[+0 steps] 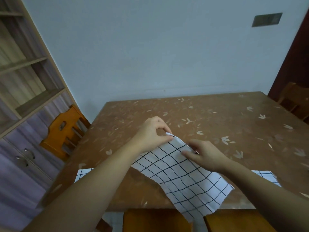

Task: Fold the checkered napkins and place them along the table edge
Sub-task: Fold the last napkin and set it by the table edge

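Mid-fold at frame centre: left hand (153, 133) and right hand (204, 154) pinch the napkin (182, 174) top corners; next, lay edges matched

Head view. A white checkered napkin (177, 174) with thin black grid lines lies diagonally on the brown leaf-patterned worktop (225, 118), its near end hanging past the worktop's near edge. The left hand (153, 133) pinches the napkin's far corner between thumb and fingertips. The right hand (204, 154) rests at the far right edge of the cloth, fingers on the fabric; whether its grip closes on the cloth cannot be told. A second napkin (82, 173) shows at the near left, partly behind the left forearm; a third napkin (265, 175) at the near right. An orange wooden chair (65, 129) stands left of the worktop, beside a shelving unit (25, 64).
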